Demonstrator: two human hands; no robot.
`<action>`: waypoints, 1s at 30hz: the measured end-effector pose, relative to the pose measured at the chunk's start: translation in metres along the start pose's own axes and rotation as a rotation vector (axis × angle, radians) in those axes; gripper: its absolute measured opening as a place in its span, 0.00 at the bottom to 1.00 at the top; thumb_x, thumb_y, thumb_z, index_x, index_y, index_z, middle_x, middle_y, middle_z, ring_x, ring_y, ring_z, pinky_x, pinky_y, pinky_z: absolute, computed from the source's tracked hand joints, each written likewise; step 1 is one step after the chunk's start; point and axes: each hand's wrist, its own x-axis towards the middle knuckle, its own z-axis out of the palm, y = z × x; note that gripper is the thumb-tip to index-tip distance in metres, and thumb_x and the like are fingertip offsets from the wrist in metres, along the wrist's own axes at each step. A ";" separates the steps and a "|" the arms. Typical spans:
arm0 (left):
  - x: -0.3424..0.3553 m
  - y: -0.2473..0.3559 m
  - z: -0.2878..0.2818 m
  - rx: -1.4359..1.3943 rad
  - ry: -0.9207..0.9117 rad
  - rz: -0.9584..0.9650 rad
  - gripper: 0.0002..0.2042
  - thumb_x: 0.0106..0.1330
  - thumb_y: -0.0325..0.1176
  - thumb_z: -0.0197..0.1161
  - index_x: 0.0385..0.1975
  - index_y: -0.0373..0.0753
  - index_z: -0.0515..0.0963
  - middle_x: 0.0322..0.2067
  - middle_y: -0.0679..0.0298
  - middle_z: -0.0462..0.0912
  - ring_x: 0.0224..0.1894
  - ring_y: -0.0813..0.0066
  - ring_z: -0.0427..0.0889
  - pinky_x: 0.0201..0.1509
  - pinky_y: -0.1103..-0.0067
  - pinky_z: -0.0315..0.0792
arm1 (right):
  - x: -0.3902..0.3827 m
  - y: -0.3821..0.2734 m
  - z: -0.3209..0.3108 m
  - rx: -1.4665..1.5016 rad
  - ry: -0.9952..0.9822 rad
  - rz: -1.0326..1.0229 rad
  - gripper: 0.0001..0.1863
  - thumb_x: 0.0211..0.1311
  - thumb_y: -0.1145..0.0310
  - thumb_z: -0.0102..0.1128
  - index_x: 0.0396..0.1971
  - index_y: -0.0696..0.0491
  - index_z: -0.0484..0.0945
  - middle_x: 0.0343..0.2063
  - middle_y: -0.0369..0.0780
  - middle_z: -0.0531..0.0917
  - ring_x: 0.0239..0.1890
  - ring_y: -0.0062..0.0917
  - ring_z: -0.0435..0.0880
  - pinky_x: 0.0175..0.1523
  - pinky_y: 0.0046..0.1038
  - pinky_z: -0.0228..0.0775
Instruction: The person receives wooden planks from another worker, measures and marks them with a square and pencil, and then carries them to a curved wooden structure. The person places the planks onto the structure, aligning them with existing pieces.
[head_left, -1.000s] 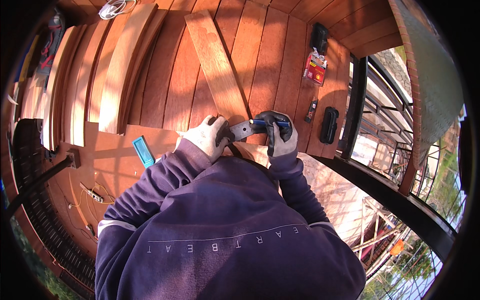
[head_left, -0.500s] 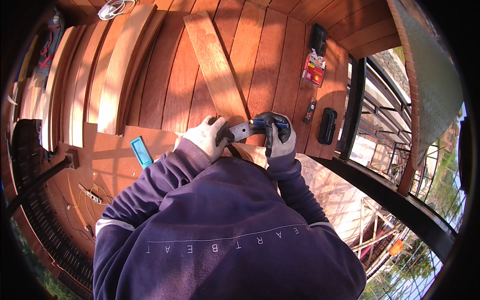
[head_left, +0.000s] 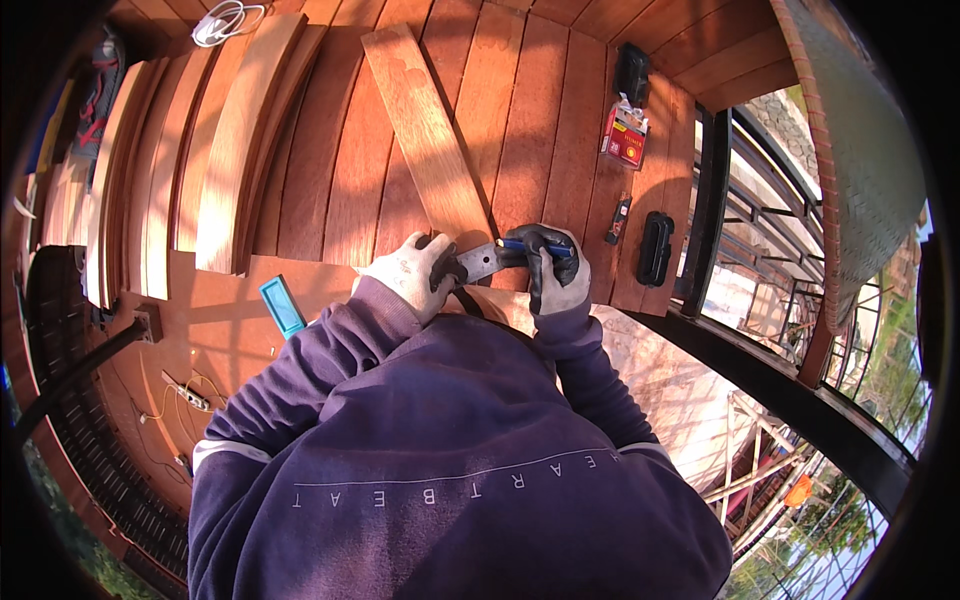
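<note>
Your left hand presses the grey metal square at the near end of the loose plank. Your right hand, just right of the plank, grips a blue pencil against the square.

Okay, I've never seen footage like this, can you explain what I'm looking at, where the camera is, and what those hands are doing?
The camera sits on a person's head and looks straight down, so you see their purple sweatshirt and both gloved hands. The wide lens bends straight edges. Below is a reddish wooden deck with a loose plank lying across it. The left hand and the right hand together hold a flat grey metal piece at the plank's near end; the right hand also grips a blue pen-like tool. Nearby lie a teal block, a red packet and a black case.
</note>
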 end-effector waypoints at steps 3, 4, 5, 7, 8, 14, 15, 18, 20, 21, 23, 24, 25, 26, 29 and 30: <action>0.001 -0.003 0.003 -0.009 0.013 0.017 0.15 0.55 0.34 0.63 0.42 0.41 0.73 0.36 0.54 0.77 0.36 0.51 0.80 0.39 0.66 0.75 | 0.000 -0.012 0.004 0.036 0.000 0.004 0.10 0.62 0.77 0.50 0.42 0.62 0.75 0.33 0.44 0.84 0.36 0.25 0.84 0.45 0.24 0.74; 0.001 -0.004 0.004 -0.002 0.017 0.021 0.15 0.55 0.34 0.63 0.42 0.41 0.73 0.36 0.54 0.77 0.36 0.51 0.80 0.39 0.66 0.75 | 0.000 -0.013 0.003 -0.005 -0.004 -0.017 0.10 0.62 0.77 0.51 0.42 0.62 0.75 0.33 0.44 0.84 0.36 0.25 0.84 0.45 0.24 0.74; 0.001 -0.004 0.005 0.006 0.021 0.024 0.15 0.55 0.34 0.62 0.42 0.41 0.73 0.36 0.54 0.77 0.36 0.51 0.80 0.39 0.67 0.75 | 0.001 -0.014 0.002 -0.046 -0.007 -0.038 0.10 0.62 0.77 0.51 0.42 0.62 0.75 0.33 0.44 0.84 0.36 0.26 0.85 0.45 0.24 0.74; 0.001 -0.004 0.005 0.009 0.022 0.024 0.15 0.55 0.34 0.62 0.42 0.41 0.73 0.36 0.54 0.77 0.36 0.51 0.80 0.39 0.67 0.75 | 0.001 -0.020 0.001 -0.154 0.005 -0.082 0.10 0.62 0.77 0.51 0.42 0.62 0.75 0.33 0.44 0.84 0.36 0.26 0.85 0.45 0.24 0.74; 0.001 -0.004 0.005 0.011 0.022 0.023 0.15 0.55 0.34 0.63 0.42 0.41 0.73 0.36 0.54 0.77 0.36 0.51 0.80 0.39 0.67 0.75 | 0.001 -0.021 0.001 -0.208 0.010 -0.104 0.10 0.62 0.76 0.51 0.42 0.62 0.75 0.33 0.44 0.84 0.36 0.26 0.85 0.45 0.24 0.74; 0.002 -0.002 0.003 0.012 -0.004 -0.001 0.16 0.55 0.34 0.63 0.44 0.40 0.73 0.37 0.54 0.76 0.37 0.51 0.80 0.40 0.67 0.75 | 0.001 -0.009 -0.001 -0.155 -0.003 -0.097 0.10 0.62 0.76 0.51 0.42 0.62 0.76 0.33 0.44 0.84 0.36 0.26 0.85 0.45 0.24 0.74; 0.003 -0.002 0.002 0.010 -0.005 0.000 0.16 0.55 0.34 0.63 0.44 0.40 0.73 0.37 0.54 0.77 0.37 0.51 0.80 0.40 0.67 0.75 | 0.000 -0.007 -0.001 -0.136 -0.003 -0.086 0.10 0.62 0.76 0.51 0.42 0.62 0.76 0.33 0.44 0.84 0.36 0.26 0.85 0.45 0.24 0.74; 0.003 -0.001 0.002 0.007 -0.005 0.002 0.16 0.55 0.34 0.62 0.44 0.40 0.73 0.38 0.53 0.77 0.37 0.51 0.80 0.40 0.67 0.75 | 0.000 -0.001 -0.002 -0.091 -0.001 -0.062 0.10 0.62 0.77 0.51 0.42 0.62 0.76 0.33 0.44 0.84 0.36 0.26 0.84 0.45 0.24 0.74; 0.004 -0.001 0.003 0.009 0.001 0.003 0.16 0.55 0.34 0.62 0.44 0.40 0.73 0.38 0.53 0.77 0.37 0.50 0.80 0.40 0.66 0.75 | 0.000 0.001 -0.002 -0.078 0.005 -0.059 0.10 0.62 0.77 0.51 0.42 0.62 0.76 0.33 0.43 0.84 0.36 0.25 0.84 0.45 0.24 0.74; 0.004 0.000 0.002 0.009 -0.005 -0.002 0.16 0.55 0.34 0.62 0.44 0.40 0.73 0.38 0.53 0.77 0.37 0.50 0.80 0.40 0.66 0.75 | 0.000 0.000 -0.001 -0.058 0.001 -0.043 0.10 0.62 0.77 0.50 0.42 0.62 0.75 0.33 0.43 0.84 0.36 0.25 0.84 0.45 0.24 0.74; 0.005 0.002 0.000 0.008 -0.017 -0.012 0.16 0.56 0.34 0.62 0.44 0.39 0.73 0.38 0.52 0.77 0.38 0.50 0.79 0.41 0.66 0.75 | 0.000 -0.001 0.000 -0.019 -0.006 -0.010 0.10 0.62 0.78 0.49 0.42 0.62 0.75 0.34 0.43 0.83 0.37 0.24 0.84 0.46 0.24 0.74; 0.005 0.002 0.000 0.004 -0.011 -0.011 0.16 0.55 0.34 0.62 0.44 0.39 0.73 0.38 0.52 0.77 0.38 0.50 0.79 0.41 0.67 0.75 | -0.001 -0.004 0.002 -0.008 0.015 -0.029 0.10 0.63 0.78 0.49 0.43 0.62 0.75 0.34 0.43 0.83 0.37 0.24 0.83 0.46 0.24 0.73; 0.005 0.001 0.001 -0.001 -0.005 -0.010 0.16 0.55 0.34 0.62 0.44 0.39 0.73 0.37 0.52 0.77 0.38 0.50 0.79 0.41 0.67 0.75 | -0.001 -0.009 0.005 0.004 0.035 -0.049 0.10 0.63 0.78 0.49 0.43 0.62 0.75 0.34 0.43 0.83 0.38 0.24 0.83 0.47 0.24 0.73; 0.005 0.000 0.002 -0.006 0.001 -0.010 0.16 0.55 0.33 0.62 0.43 0.38 0.73 0.37 0.52 0.77 0.38 0.50 0.79 0.42 0.67 0.75 | -0.001 -0.011 0.006 0.015 0.055 -0.068 0.10 0.63 0.79 0.49 0.43 0.62 0.75 0.35 0.43 0.83 0.38 0.23 0.83 0.47 0.23 0.73; 0.006 0.000 0.001 -0.005 -0.006 0.006 0.16 0.55 0.33 0.62 0.44 0.38 0.73 0.38 0.52 0.77 0.39 0.51 0.79 0.43 0.67 0.75 | -0.002 -0.010 0.005 -0.004 0.062 -0.068 0.10 0.63 0.78 0.50 0.43 0.62 0.75 0.36 0.44 0.82 0.39 0.23 0.82 0.48 0.23 0.72; 0.006 0.000 0.001 -0.005 -0.007 0.000 0.17 0.55 0.33 0.62 0.44 0.38 0.73 0.38 0.52 0.77 0.40 0.51 0.79 0.43 0.67 0.75 | -0.002 -0.008 0.005 -0.028 0.056 -0.068 0.10 0.63 0.78 0.50 0.43 0.62 0.75 0.35 0.43 0.82 0.39 0.24 0.82 0.48 0.23 0.72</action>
